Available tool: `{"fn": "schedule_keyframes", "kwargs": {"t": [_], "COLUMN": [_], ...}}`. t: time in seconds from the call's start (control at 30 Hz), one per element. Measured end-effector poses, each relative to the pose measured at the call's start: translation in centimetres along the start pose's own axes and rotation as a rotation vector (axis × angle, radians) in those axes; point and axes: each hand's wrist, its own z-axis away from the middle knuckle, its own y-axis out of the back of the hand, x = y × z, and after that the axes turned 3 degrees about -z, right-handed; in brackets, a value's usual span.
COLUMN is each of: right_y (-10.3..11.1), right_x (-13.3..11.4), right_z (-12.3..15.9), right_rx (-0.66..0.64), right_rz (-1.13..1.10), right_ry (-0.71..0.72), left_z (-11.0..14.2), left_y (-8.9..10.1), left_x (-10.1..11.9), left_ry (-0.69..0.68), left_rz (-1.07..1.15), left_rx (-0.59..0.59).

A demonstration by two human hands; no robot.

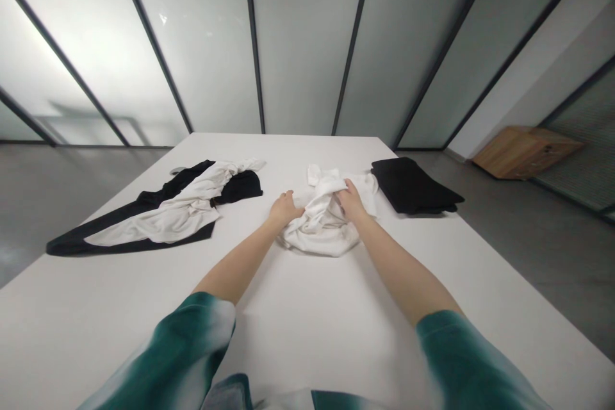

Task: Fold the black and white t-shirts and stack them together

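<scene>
My two bare arms, in short teal and white sleeves [180, 346], reach forward across a broad white counter [307, 314]. Between my hands, near the middle of the counter, lies a crumpled white cloth [327, 234], bunched into soft folds with its far right part spread flatter. My left hand [285, 208] is at the cloth's left edge, partly open, fingers curved and thumb towards the fabric; I cannot tell whether it grips. My right hand [352, 200] is closed on a raised fold at the right, thumb and fingers bent around it. Just to the right of the cloth is a folded black garment [413, 186], lying flat. To the left, well apart, a long black garment [72, 238] stretches from near left to far right, with a rumpled white garment [168, 218] draped over it and a rounded black piece of fabric [243, 186] by its far right end. Beyond the counter are frosted panels [307, 38] in dark frames; a wooden cabinet [523, 150] stands on the grey floor [542, 237] at far right
</scene>
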Motion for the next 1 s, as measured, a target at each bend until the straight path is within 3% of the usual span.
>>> {"fn": "schedule_keyframes", "kwargs": {"t": [0.13,0.33,0.43,0.5,0.63,0.7,0.8,0.9,1.0], "right_y": [2.3,6.4,7.9,8.6,9.8,10.1,9.7,8.4,6.4], "right_x": [-1.8,-3.7,-4.6,-5.2,-5.4,-4.7,-3.0,-2.3,-3.1], "right_z": [-0.2,-1.1,-1.7,-2.0,-1.8,-1.3,-0.2,0.9,2.0], "right_rx": [-0.112,-0.252,-0.193,-0.144,-0.187,-0.315,-0.485,-0.536,-0.540], "right_rz": [-0.012,0.050,0.393,0.681,1.134,1.241,1.292,1.317,1.395], "right_ry": [0.058,0.097,0.234,0.326,0.318,0.303,0.272,0.173,0.095], "left_z": [0.0,-1.0,-1.2,-1.2,-0.9,-0.5,0.4,1.3,1.4], "left_y": [1.5,5.0,6.9,8.3,10.3,10.0,8.1,5.8,4.8], "left_x": [-0.6,-1.7,-1.9,-2.2,-3.7,-4.7,-5.8,-6.0,-5.7], "left_ry": [0.010,0.032,-0.030,-0.131,-0.263,-0.253,-0.301,-0.384,-0.363], "left_rz": [-0.128,0.012,0.024,-0.046,-0.339,-0.434,-0.397,-0.226,-0.176], "left_rx": [-0.071,0.243,0.295,0.268,0.047,-0.053,-0.111,-0.121,-0.140]}}
